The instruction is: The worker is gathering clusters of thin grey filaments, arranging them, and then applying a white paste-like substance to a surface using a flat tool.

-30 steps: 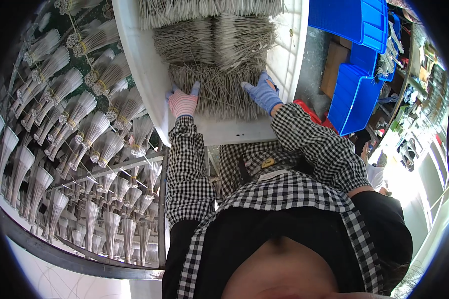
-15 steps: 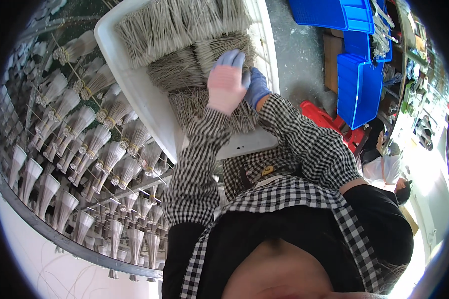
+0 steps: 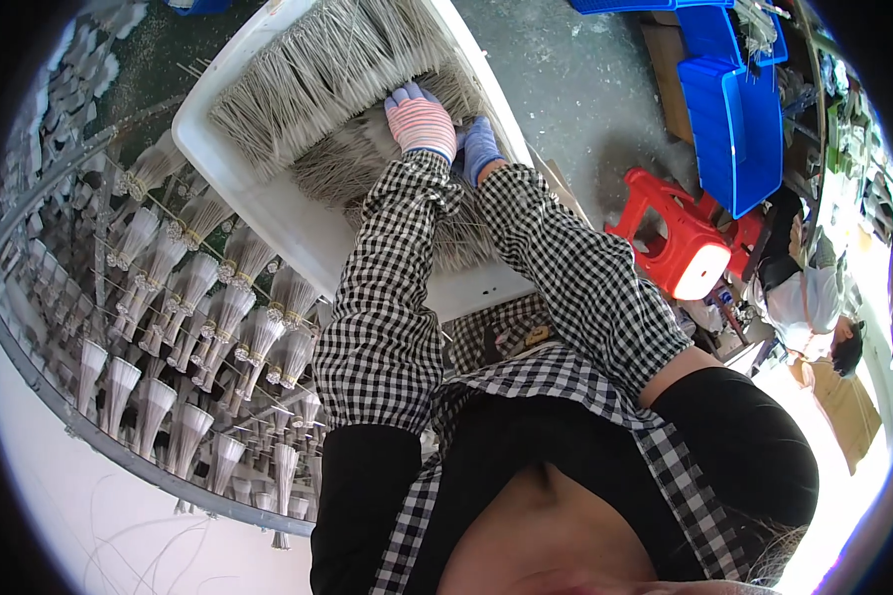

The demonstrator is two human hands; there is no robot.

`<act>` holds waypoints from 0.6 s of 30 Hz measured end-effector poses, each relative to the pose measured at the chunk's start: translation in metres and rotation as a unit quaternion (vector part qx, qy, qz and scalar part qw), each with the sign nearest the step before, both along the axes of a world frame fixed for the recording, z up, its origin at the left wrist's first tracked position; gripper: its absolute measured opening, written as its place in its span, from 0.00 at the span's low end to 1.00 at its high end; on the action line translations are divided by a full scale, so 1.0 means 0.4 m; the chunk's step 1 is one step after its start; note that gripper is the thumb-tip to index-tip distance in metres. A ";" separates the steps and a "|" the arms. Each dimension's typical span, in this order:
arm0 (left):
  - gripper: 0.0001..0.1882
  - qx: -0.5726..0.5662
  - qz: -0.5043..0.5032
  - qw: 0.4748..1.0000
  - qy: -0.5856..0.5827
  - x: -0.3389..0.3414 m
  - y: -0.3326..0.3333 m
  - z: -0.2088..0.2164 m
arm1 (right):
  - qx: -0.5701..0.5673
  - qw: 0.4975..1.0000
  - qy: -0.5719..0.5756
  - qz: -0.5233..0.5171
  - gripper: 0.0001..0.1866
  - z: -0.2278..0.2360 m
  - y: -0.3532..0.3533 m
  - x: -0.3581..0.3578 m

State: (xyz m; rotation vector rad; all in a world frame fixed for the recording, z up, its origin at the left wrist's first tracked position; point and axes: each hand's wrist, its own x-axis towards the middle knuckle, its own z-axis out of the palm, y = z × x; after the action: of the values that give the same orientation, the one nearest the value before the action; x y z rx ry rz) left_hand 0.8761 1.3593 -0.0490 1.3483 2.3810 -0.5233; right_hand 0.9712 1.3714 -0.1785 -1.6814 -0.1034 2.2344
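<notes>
A white plastic tub [image 3: 313,233] in front of me holds thick heaps of thin grey-beige wire-like strands [image 3: 332,79]. My left hand [image 3: 420,123], in a glove with a pink-striped back and blue fingers, lies over the strands near the tub's right side. Its fingers are stretched forward and look flat on them. Close beside it, my right hand [image 3: 480,147] in a blue glove rests at the right edge of the strands. Its fingers curve inward and their tips are hidden, so I cannot tell whether it grips any strands.
On the left, a curved metal rack [image 3: 119,446] carries many tied strand bundles [image 3: 208,213]. A red stool [image 3: 670,233] stands to the right, with blue bins [image 3: 739,139] beyond it. Farther right, another person [image 3: 804,297] in a white top is at the edge of view.
My view has shifted, bringing more of the red stool into sight. Both hands have moved farther up the tub, away from me, and stay close together over the strands.
</notes>
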 end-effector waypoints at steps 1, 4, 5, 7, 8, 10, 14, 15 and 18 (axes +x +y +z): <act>0.51 0.001 -0.004 1.000 0.003 0.014 0.006 -0.002 | -0.007 1.000 0.016 0.001 0.39 -0.005 0.012 0.013; 0.52 -0.031 0.014 0.995 -0.095 0.050 0.020 0.016 | 0.070 0.965 -0.166 0.191 0.37 -0.014 0.040 0.097; 0.52 -0.032 0.008 0.995 -0.098 0.061 0.034 0.029 | 0.062 0.949 -0.184 0.250 0.36 -0.020 0.045 0.125; 0.54 -0.055 0.021 0.988 -0.141 0.048 0.032 0.035 | 0.055 0.960 -0.170 0.217 0.34 -0.007 0.028 0.105; 0.55 -0.019 0.036 0.992 -0.120 0.053 0.022 0.033 | 0.043 0.986 -0.130 0.097 0.33 -0.006 0.014 0.084; 0.55 -0.009 0.029 0.995 -0.098 0.070 0.030 0.046 | 0.038 0.995 -0.089 -0.035 0.32 -0.033 0.027 0.082; 0.53 -0.030 0.005 0.995 -0.091 0.107 0.045 0.054 | 0.324 0.309 -0.374 0.812 0.39 -0.117 0.073 0.141; 0.53 -0.056 0.009 0.994 -0.090 0.100 0.003 0.026 | 0.326 0.306 -0.354 0.821 0.39 -0.116 0.022 0.131; 0.57 -0.007 -0.055 0.989 -0.141 0.212 0.134 0.078 | 0.417 0.482 -0.405 0.655 0.42 -0.219 0.164 0.318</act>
State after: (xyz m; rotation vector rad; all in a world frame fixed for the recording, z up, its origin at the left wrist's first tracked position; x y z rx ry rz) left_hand 0.9609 1.4127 -0.0180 1.4481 2.0823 -0.3516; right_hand 1.0983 1.4371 -0.2662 -1.8434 -2.9061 0.8550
